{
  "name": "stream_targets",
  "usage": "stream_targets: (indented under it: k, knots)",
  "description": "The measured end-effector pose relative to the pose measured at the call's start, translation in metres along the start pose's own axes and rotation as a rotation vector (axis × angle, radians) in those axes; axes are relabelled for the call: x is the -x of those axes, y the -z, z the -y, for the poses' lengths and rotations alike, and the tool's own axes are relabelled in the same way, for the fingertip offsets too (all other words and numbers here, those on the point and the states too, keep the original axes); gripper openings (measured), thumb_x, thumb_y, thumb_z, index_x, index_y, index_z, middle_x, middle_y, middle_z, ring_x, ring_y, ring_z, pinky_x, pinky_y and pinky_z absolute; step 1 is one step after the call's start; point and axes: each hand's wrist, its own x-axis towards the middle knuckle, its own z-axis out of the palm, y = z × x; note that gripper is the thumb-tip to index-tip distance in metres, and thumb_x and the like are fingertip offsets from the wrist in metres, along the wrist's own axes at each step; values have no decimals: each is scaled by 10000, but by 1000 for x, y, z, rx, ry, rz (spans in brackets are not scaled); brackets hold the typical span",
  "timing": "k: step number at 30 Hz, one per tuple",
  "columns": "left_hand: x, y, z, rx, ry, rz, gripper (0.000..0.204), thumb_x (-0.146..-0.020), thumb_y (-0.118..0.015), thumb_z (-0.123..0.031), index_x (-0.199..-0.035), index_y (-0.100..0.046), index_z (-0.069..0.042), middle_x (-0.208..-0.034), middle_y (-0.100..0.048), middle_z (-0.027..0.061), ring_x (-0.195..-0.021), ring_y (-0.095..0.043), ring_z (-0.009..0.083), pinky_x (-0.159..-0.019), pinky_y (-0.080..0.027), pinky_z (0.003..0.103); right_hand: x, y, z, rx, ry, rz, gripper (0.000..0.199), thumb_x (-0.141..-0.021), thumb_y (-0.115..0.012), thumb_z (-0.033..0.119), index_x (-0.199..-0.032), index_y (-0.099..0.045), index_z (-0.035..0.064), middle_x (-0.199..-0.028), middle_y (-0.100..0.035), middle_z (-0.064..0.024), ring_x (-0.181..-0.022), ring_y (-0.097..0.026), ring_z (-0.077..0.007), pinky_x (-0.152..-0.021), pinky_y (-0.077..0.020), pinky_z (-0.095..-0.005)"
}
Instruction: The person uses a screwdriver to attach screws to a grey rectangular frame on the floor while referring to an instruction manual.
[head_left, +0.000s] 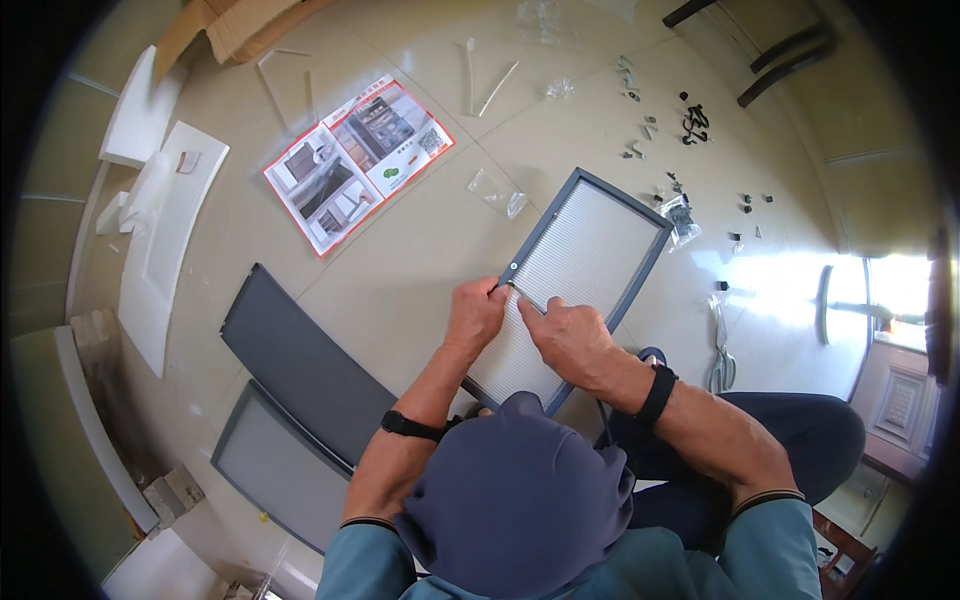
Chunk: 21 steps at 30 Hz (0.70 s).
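Observation:
A grey-framed panel (610, 235) with a pale ribbed sheet lies slanted in front of me, its near end hidden by my head. My left hand (474, 316) is closed on its left frame edge, fingertips beside a small round pale fitting (514, 267). Over the ribbed sheet, my right hand (572, 345) is closed with the index finger pointing at that same edge. A thin rod-like tool (526, 295) runs from its fingers toward my left fingertips. Its grip is hidden in the hand, so the exact kind does not show.
Left of me lie a dark grey panel (300, 365) and another framed panel (265, 460). A printed sheet (358, 165), a plastic bag (497, 192) and white foam (170, 250) lie farther off. Scissors (721, 365), a parts bag (681, 224) and several small fittings (694, 124) are right.

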Motion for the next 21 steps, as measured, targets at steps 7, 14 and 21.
stream_targets:
  k: [7, 14, 21]
  knots:
    - [2, 1, -4, 16, -65, 14, 157, -865, -609, -114, -800, -604, 29, -698, -572, 229, -601, -536, 367, -586, -446, 418, -17, -22, -30, -589, -8, -164, 323, -895, -543, 85, -1176, -701, 101, -728, -677, -175, -766, -696, -322, -716, -551, -423]
    - [1, 1, -7, -11, -61, -6, 146, -877, -607, -100, -807, -594, 27, -703, -569, 240, -614, -545, 400, -581, -436, 437, -21, 1, -32, -1423, -483, 259, 321, -980, -527, 146, -1256, -653, 41, -577, -503, -5, -430, -412, -63, -369, -335, -242]
    - [4, -1, -4, -35, -130, -9, 153, -893, -619, -113, -831, -609, 26, -603, -484, 128, -542, -424, 190, -538, -397, 351, -16, -4, -36, -1626, -582, 279, 355, -958, -522, 159, -1288, -623, 78, -600, -507, 5, -356, -329, -50, -309, -234, -218]
